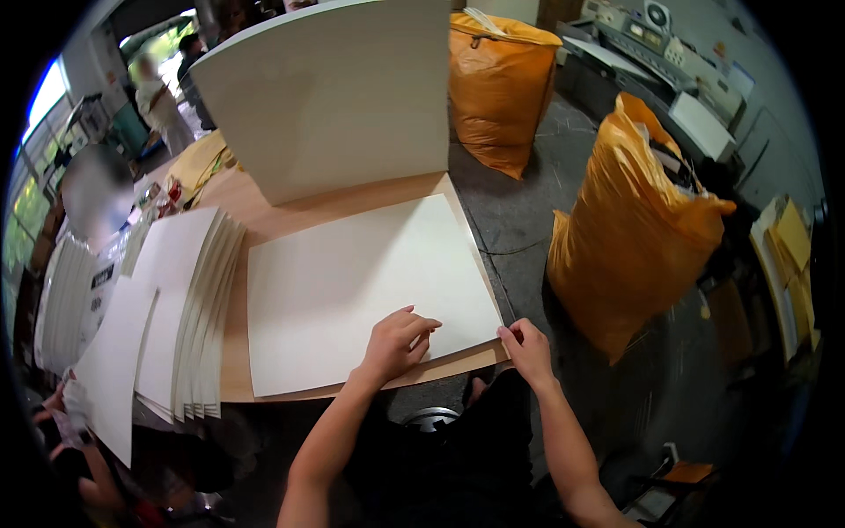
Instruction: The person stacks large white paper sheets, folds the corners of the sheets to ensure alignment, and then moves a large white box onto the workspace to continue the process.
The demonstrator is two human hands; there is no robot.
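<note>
Your right hand (528,348) is at the near right corner of the flat cream sheet (370,290), thumb and forefinger closed together on that corner, pinching its edge right where it overhangs the wooden table (264,216). Whether the pinch takes one sheet or several, you can't tell from here.

Just to the left of those fingers, your left hand (398,341) lies on top of the same sheet, fingers curled and held close, tips pressing down near the near edge. It sits further onto the paper than the right, which only has the corner.

Here's the relation that matters: nearly the whole sheet lies away from your fingertips, up and to the left. Its long side runs left to right along the near table edge, and both hands sit at its right end. The far left corner is well apart from either hand, and the left hand is the closer of the two.

Left of your left fingers, a fanned stack of cream sheets (189,308) lies beside the flat one, edges stepped. Beyond your fingertips, across the sheet, a large cream board (334,88) stands tilted up, its lower edge at the sheet's far side.

Right of your right fingers, past the table, an orange sack (625,238) stands on the floor; a second orange sack (497,88) stands further back.
</note>
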